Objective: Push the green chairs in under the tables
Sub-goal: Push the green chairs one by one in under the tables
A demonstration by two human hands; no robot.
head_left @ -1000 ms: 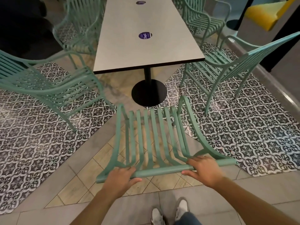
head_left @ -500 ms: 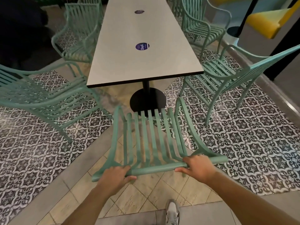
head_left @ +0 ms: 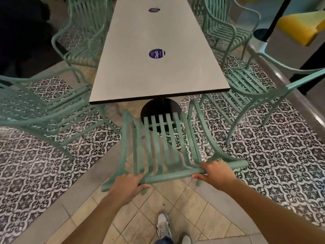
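Clearly, the job is only partly done. One green chair is held by its top rail at the near short end of the worktop, facing it. The left hand is wrapped over the rail toward its left end, fingers curled on top and thumb underneath; the right hand is closed over the rail toward its right end in the same way. The front of the seat reaches the black round base under the worktop, yet most of the seat is seen lying clear of the worktop's edge — so this chair is judged to be partway in, with a further push needed before it is tucked under.

Four more green chairs are left. The near left chair and the near right chair are both angled outward, with their seats beside the worktop rather than beneath it. The far left chair and the far right chair are closer to the worktop's long sides, but whether they are properly pushed in cannot be told. A shoe is set on the floor behind the held chair.
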